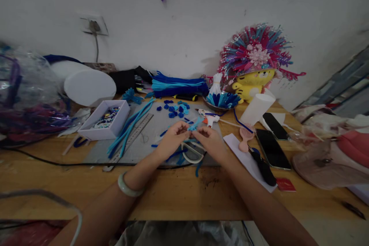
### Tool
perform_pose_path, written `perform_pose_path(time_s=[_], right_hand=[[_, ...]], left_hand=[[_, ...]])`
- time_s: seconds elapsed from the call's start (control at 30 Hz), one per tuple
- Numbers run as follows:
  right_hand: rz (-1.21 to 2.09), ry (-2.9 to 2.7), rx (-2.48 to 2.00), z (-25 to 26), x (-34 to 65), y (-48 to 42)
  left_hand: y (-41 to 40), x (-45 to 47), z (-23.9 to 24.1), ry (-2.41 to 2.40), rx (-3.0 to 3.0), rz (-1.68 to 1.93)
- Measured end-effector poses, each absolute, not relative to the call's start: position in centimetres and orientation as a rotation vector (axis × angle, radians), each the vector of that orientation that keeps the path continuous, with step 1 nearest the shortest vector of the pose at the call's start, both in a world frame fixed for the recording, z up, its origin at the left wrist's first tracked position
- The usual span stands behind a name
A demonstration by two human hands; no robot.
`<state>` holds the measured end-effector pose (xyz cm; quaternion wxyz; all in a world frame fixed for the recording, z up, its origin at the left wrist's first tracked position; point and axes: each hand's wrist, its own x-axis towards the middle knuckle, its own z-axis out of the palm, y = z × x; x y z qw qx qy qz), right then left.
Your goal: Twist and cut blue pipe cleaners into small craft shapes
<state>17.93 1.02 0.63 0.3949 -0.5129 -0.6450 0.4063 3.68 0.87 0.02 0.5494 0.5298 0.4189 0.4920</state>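
Nearest, a pale bracelet (123, 188) circles the left wrist, above the bare wooden front of the table (178, 200). Scissors (184, 156) with white loops lie just below the hands, on a grey mat (141, 157).

The left hand (175, 135) and right hand (210, 140) meet above the mat, thumbs and fingertips pinching a light blue fuzzy piece (196, 123) between them. Its ends stick up past the fingers.

Left of the hands lie a metal ruler (140, 128) and long blue strips (129, 127); farther left stands a white box (99, 134) of beads (106, 120). Right of them are a pink comb (245, 134) and two dark phones, the nearer phone (272, 149) and the farther phone (275, 126).

Just beyond the hands rests a white glue gun (212, 120), with small blue flowers (180, 109) to its left. Farther off are a bowl (210, 106) of blue tufts (223, 100), a thick bundle (178, 84) of blue strips, and, beyond to the right, a yellow plush toy (250, 88) under a colourful headdress (256, 48). A socket (93, 25) sits on the wall (184, 27) behind.
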Motion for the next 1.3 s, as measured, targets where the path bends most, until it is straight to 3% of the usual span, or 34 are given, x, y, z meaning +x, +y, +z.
perform_pose_path(time_s=[0.17, 0.33, 0.67, 0.77, 1.03, 1.3], right_hand=[[1.46, -1.444, -1.305, 0.3, 18.0, 1.3], [1.427, -1.524, -1.239, 0.6, 17.9, 1.2], [0.337, -2.305, -1.096, 1.0, 18.6, 0.4], [0.213, -2.452, -0.991, 1.1, 19.1, 0.6], [0.744, -1.896, -1.189, 1.1, 18.2, 0.6], [1.469, -1.535, -1.062, 0.8, 18.4, 1.0]], left_hand=[[1.0, 3.3, 0.1, 1.06, 1.462, 1.105], [0.8, 3.3, 0.3, 1.169, 1.646, 1.055], [1.0, 3.8, 0.0, 0.975, 1.093, 1.047], [0.8, 4.1, 0.1, 0.912, 0.968, 1.017], [0.7, 3.6, 0.7, 1.031, 1.22, 1.133], [0.8, 1.8, 0.9, 0.949, 2.097, 1.088]])
